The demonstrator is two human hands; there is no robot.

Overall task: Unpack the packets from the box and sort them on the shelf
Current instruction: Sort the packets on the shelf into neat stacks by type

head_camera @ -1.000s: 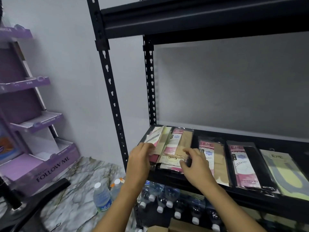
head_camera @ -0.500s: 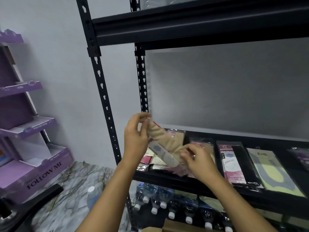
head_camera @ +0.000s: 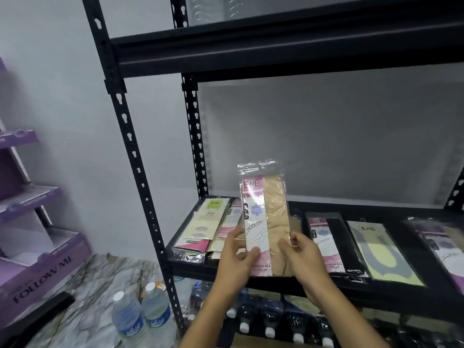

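Note:
I hold a clear packet of beige stockings [head_camera: 266,212] with a pink and white ENE label upright in front of the black shelf [head_camera: 226,270]. My left hand [head_camera: 237,257] grips its lower left edge, thumb across the label. My right hand [head_camera: 305,257] grips its lower right edge. On the shelf behind lies a loose pile of packets [head_camera: 206,227] at the left. To the right lie a black packet [head_camera: 334,244], a yellow-green packet [head_camera: 381,249] and a purple-labelled packet [head_camera: 442,244], side by side. A cardboard box edge [head_camera: 251,342] shows at the bottom.
Black metal uprights [head_camera: 130,146] frame the rack. Several capped water bottles [head_camera: 271,320] fill the level below. Two water bottles [head_camera: 143,317] stand on the marble floor at the left. A purple cardboard display stand [head_camera: 37,252] sits further left.
Both hands lifted one beige packet off the left pile and turned it upright, label facing me. The view has shifted so more of the shelf's right side shows.

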